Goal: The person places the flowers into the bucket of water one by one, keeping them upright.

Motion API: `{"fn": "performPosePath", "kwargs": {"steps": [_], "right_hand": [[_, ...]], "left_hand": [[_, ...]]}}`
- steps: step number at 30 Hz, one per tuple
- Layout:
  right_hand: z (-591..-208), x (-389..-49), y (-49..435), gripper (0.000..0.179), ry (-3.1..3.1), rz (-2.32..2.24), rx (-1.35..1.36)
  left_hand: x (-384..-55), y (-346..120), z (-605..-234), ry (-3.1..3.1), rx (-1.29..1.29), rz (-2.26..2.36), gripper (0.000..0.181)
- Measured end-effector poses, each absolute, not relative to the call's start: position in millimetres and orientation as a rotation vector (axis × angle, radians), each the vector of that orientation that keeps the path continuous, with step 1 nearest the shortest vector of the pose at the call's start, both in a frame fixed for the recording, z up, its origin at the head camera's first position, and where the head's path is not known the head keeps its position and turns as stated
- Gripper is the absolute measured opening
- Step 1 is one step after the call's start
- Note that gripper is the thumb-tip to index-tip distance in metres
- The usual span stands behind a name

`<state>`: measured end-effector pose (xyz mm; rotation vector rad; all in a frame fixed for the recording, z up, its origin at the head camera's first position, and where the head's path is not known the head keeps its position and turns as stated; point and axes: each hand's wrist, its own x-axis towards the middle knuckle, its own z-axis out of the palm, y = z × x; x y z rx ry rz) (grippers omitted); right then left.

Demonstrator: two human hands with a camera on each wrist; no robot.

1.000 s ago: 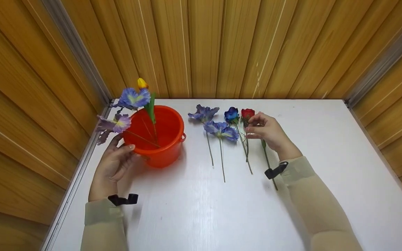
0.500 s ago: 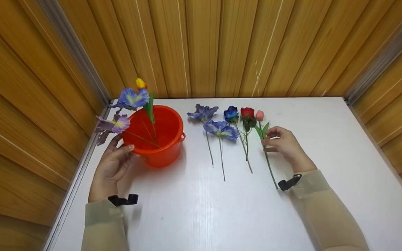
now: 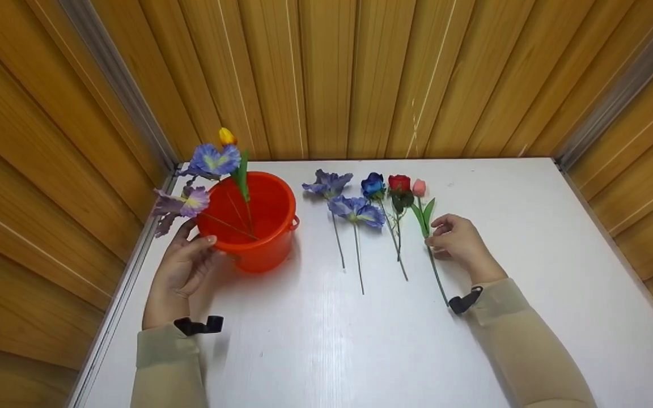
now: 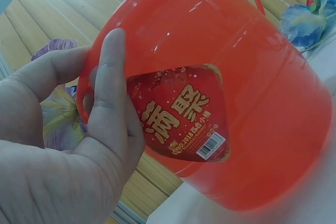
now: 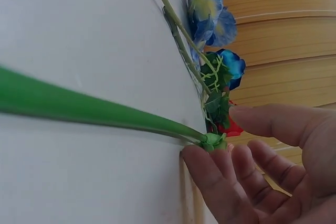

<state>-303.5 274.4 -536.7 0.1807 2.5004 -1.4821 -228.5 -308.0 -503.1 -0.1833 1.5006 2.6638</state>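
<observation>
My left hand point(image 3: 182, 263) grips the rim of an orange-red bucket point(image 3: 264, 249), thumb near the label point(image 4: 184, 114) and fingers behind the wall. From the bucket lean a yellow tulip point(image 3: 226, 136), a blue iris point(image 3: 213, 160) and a lilac iris point(image 3: 190, 203), their stems inside. My right hand point(image 3: 458, 243) is at the stem of a pink tulip point(image 3: 419, 188) lying on the white table point(image 3: 326, 345). In the right wrist view the thumb stands apart from the fingers, and the index fingertip is right by the green stem point(image 5: 121, 114).
Left of the pink tulip lie a red rose point(image 3: 399, 183), a blue rose point(image 3: 372, 185) and two blue-violet irises point(image 3: 356, 211), stems toward me. Wood-patterned panels point(image 3: 326, 79) wall the table at the back and sides.
My right hand has moved right and toward me, from beside the red rose to the pink tulip's stem, uncovering the tulip's head. My left hand keeps its hold on the bucket.
</observation>
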Motion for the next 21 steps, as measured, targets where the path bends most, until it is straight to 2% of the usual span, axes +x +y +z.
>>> {"fn": "performPosePath", "kwargs": {"steps": [10,21], "right_hand": [[-544.2,-306.1,268.3,0.058,2.522,-1.404,0.242],[-542.9,-309.5,264.4,0.062,2.534,-1.337,0.281]], "left_hand": [[-228.6,-307.5,-502.2,1.519,-0.186,2.649,0.072],[-229.6,-307.8,-504.3,1.509,-0.195,2.671,0.067]]}}
